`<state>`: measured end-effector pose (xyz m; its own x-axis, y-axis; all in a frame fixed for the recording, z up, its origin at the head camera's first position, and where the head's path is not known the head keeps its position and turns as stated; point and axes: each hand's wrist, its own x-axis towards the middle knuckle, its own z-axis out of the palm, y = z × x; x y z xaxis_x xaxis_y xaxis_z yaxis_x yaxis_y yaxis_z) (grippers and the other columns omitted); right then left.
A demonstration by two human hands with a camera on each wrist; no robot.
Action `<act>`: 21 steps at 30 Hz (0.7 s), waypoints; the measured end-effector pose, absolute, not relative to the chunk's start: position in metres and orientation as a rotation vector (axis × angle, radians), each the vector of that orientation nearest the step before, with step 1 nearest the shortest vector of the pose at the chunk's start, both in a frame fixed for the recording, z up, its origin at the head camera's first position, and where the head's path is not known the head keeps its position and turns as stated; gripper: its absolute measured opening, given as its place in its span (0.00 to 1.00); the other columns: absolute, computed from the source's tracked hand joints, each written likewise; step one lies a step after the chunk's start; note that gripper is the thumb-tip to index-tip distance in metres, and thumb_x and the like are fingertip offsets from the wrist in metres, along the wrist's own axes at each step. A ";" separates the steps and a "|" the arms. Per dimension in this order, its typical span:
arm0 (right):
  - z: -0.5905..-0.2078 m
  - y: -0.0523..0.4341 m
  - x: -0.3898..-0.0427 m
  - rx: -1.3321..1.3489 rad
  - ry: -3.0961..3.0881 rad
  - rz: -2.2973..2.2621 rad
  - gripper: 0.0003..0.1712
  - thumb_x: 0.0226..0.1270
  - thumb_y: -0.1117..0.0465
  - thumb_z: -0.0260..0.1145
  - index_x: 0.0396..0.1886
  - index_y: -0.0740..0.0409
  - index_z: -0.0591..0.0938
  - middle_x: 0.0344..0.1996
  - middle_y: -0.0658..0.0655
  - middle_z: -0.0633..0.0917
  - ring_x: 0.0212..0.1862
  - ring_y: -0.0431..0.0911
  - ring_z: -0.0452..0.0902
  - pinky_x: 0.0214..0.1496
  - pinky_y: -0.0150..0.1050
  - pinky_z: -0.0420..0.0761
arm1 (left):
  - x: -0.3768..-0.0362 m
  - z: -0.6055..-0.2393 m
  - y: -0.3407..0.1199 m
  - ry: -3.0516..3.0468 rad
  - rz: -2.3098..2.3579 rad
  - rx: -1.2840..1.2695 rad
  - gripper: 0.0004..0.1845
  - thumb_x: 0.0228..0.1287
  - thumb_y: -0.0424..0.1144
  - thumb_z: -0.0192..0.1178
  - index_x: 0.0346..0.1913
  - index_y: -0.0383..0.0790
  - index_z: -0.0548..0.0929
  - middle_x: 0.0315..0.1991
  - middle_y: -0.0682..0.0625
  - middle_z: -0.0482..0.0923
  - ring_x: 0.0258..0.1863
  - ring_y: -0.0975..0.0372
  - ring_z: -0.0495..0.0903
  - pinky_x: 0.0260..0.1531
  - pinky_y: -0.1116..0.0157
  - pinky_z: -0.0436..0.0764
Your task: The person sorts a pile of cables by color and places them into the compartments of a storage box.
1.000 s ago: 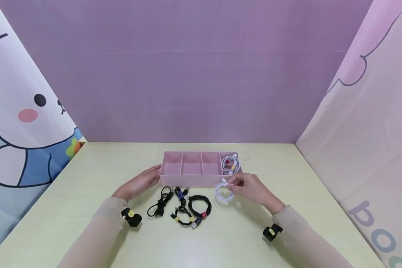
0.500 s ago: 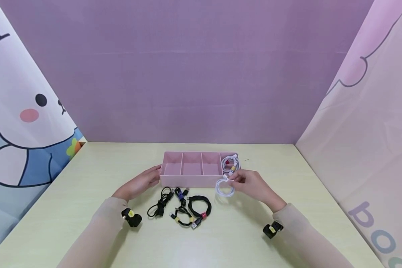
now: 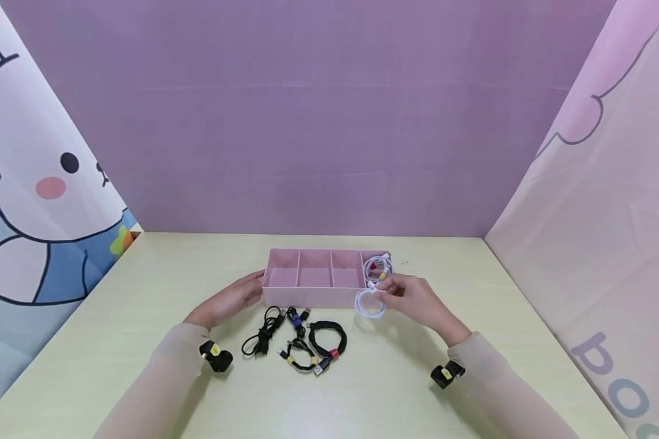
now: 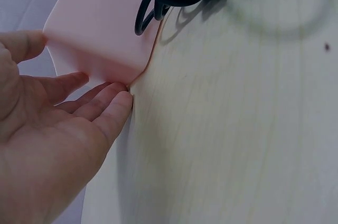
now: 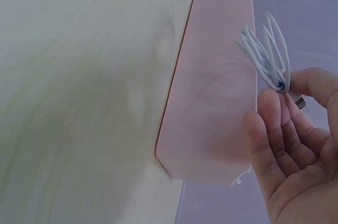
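A pink box (image 3: 307,297) with compartments in a row stands on the table. White coiled cables (image 3: 378,260) with red and yellow ties fill its rightmost compartment. My right hand (image 3: 417,302) pinches a small white coiled cable (image 5: 264,60) between thumb and fingertips, and the coil hangs in front of the box's right end. A metal plug (image 5: 301,102) pokes out beside the thumb in the right wrist view. At the box's left end, my left hand (image 3: 230,299) rests its extended fingers (image 4: 111,113) against the end wall, the thumb near the upper edge.
Several black cables lie in front of the box: a bundled one (image 3: 263,335) at left, one with a blue tie (image 3: 296,320), a small coil with yellow ties (image 3: 302,367), and a larger coil with a red tie (image 3: 334,353). A purple backdrop (image 3: 318,122) rises behind the table.
My right hand has moved slightly up and forward with the white cable, which now overlaps the box's front rim in the head view. The left hand and black cables stay put.
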<state>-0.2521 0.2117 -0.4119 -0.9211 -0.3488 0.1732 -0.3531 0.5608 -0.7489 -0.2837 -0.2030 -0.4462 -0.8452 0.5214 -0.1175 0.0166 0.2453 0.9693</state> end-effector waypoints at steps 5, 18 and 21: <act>-0.409 0.212 -0.254 0.604 -2.768 1.317 0.06 0.66 0.58 0.72 0.38 0.55 0.87 0.29 0.48 0.84 0.31 0.44 0.79 0.31 0.33 0.82 | -0.284 -0.446 -0.203 2.111 1.623 0.485 0.33 0.85 0.47 0.33 0.79 0.31 0.40 0.78 0.33 0.46 0.76 0.42 0.50 0.75 0.51 0.54; -0.407 0.216 -0.263 0.568 -2.743 1.273 0.07 0.65 0.57 0.73 0.38 0.56 0.87 0.28 0.48 0.84 0.31 0.43 0.78 0.30 0.32 0.80 | -0.287 -0.450 -0.201 2.107 1.639 0.479 0.32 0.85 0.45 0.33 0.79 0.31 0.41 0.78 0.34 0.48 0.76 0.43 0.51 0.75 0.51 0.54; -0.407 0.216 -0.264 0.568 -2.735 1.267 0.08 0.65 0.57 0.73 0.38 0.56 0.87 0.28 0.48 0.84 0.31 0.43 0.78 0.30 0.32 0.80 | -0.288 -0.451 -0.202 2.105 1.642 0.475 0.32 0.85 0.45 0.33 0.80 0.32 0.41 0.78 0.34 0.48 0.76 0.43 0.51 0.75 0.51 0.54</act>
